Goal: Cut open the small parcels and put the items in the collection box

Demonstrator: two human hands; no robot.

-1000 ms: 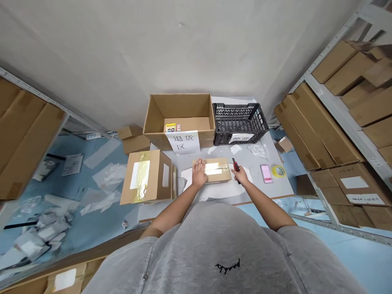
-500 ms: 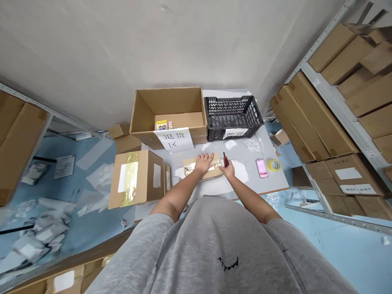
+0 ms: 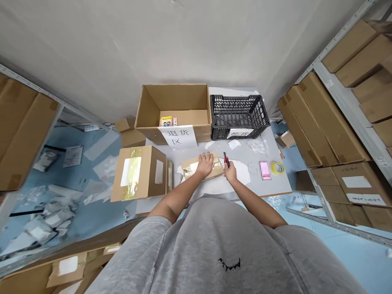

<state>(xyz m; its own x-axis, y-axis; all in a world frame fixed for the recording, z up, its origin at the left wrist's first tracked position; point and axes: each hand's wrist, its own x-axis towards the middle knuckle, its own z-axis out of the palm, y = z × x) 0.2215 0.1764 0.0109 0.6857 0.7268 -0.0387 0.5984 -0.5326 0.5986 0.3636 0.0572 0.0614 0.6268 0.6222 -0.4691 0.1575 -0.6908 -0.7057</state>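
A small flat cardboard parcel [image 3: 188, 168], its top covered with shiny tape, lies on a grey table [image 3: 260, 183]. My left hand [image 3: 204, 164] rests flat on top of the parcel, fingers spread, without gripping its edges. My right hand [image 3: 230, 172] is shut around a black and red utility knife [image 3: 226, 159], whose tip points up the picture and sits just off the parcel's right end. White paper sheets [image 3: 240, 172] lie beneath and beside the parcel.
On the table stand an open carton [image 3: 173, 102] with a small coloured box inside, a sign with Chinese characters [image 3: 177, 136], a black plastic crate [image 3: 239, 116], and a taped carton [image 3: 137, 173]. Yellow tape [image 3: 277, 168] lies right. Stacked cartons fill shelves on both sides.
My hands have come closer together, and the knife has moved from beside the parcel to its right end. The whole view has also shifted slightly.
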